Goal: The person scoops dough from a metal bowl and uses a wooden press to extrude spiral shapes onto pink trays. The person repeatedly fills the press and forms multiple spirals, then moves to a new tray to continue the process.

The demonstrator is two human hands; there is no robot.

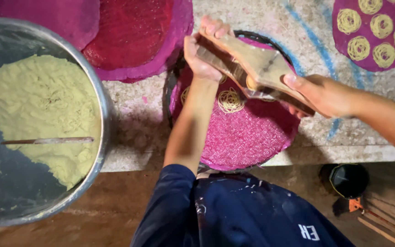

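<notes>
My left hand (203,51) grips the far end of a wooden noodle press (252,68), and my right hand (323,93) grips its near handle. The press hangs tilted over a round pink woven tray (248,137). Yellowish dough shows at the press's underside. One finished coil of thin yellow noodle strands (231,100) lies on the tray below the press, and part of another peeks out beside my left wrist.
A big metal basin (104,110) at the left holds pale yellow dough (42,114) and a wooden stick (46,141). Stacked pink trays (133,36) lie at the back. Another tray (371,36) with several noodle coils sits top right. A black cup (349,179) stands on the floor.
</notes>
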